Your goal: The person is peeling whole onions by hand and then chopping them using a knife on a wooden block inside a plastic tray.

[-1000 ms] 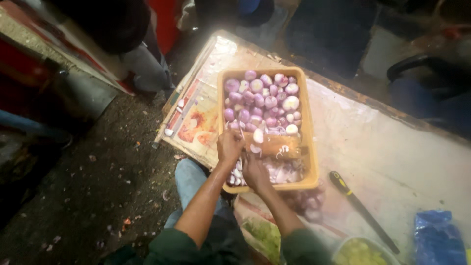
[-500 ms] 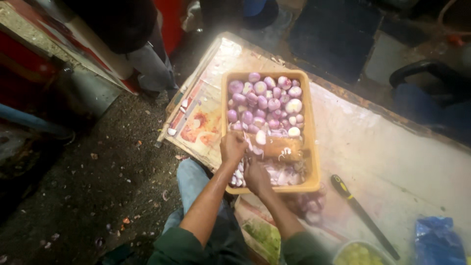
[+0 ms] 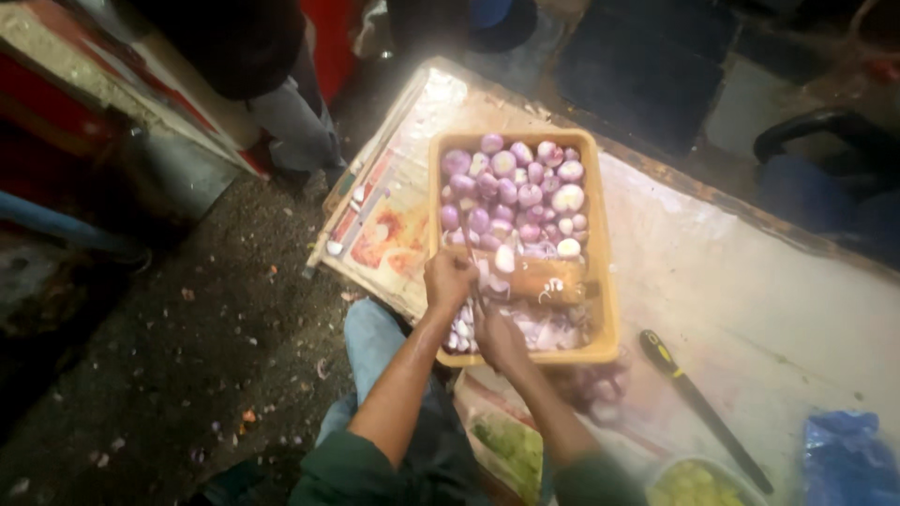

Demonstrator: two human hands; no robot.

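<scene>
Keep both hands low over the yellow tray (image 3: 607,309); your left hand (image 3: 448,278) looks closed around a knife handle, your right hand (image 3: 499,335) pinching a shallot; cut slowly.

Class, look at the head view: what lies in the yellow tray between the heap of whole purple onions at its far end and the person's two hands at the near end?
In the head view, a small brown wooden board lies across the yellow tray, between the purple onions and the left hand and right hand.

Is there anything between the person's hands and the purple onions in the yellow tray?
Nothing visible blocks them. The left hand and right hand are already inside the yellow tray, at its near end among peeled pieces. A wooden board lies across the tray between the hands and the whole purple onions at the far end, but it sits low.
</scene>
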